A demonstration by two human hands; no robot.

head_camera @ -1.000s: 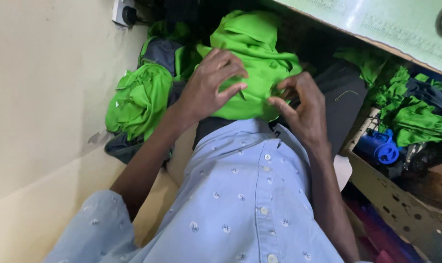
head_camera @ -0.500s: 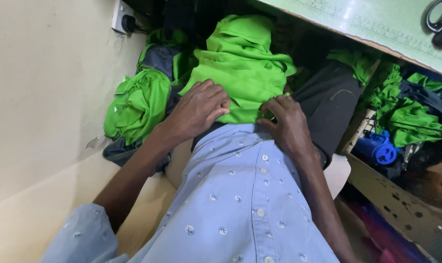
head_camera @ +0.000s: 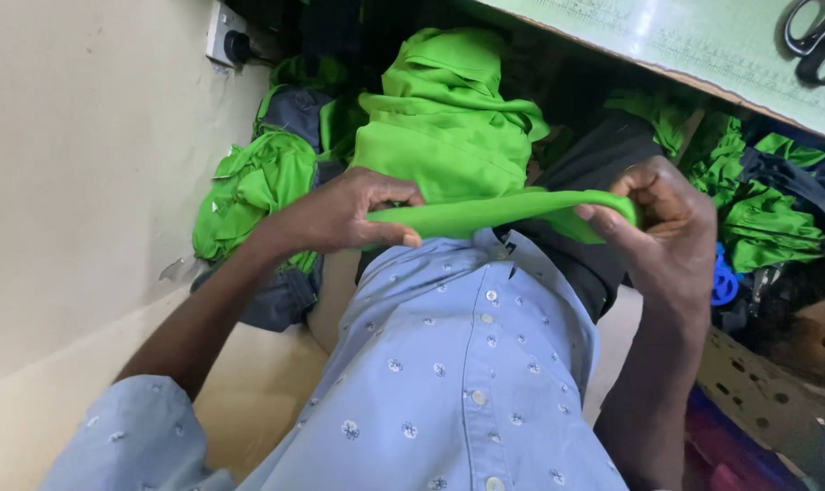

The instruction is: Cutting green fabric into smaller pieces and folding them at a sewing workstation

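While both hands pinch a green fabric strip (head_camera: 499, 211) taut just above the blue shirt (head_camera: 458, 364), the left hand (head_camera: 340, 214) and right hand (head_camera: 663, 227) stay apart, each closed on one end. Judged step: stretching an edge; next, steady tension.

Black-handled scissors (head_camera: 817, 36) lie on a pale green worktop (head_camera: 704, 45) at upper right, a white wall socket (head_camera: 223, 35) with a black plug sits upper left, and a blue plastic object (head_camera: 724, 282) shows at right beneath the worktop.
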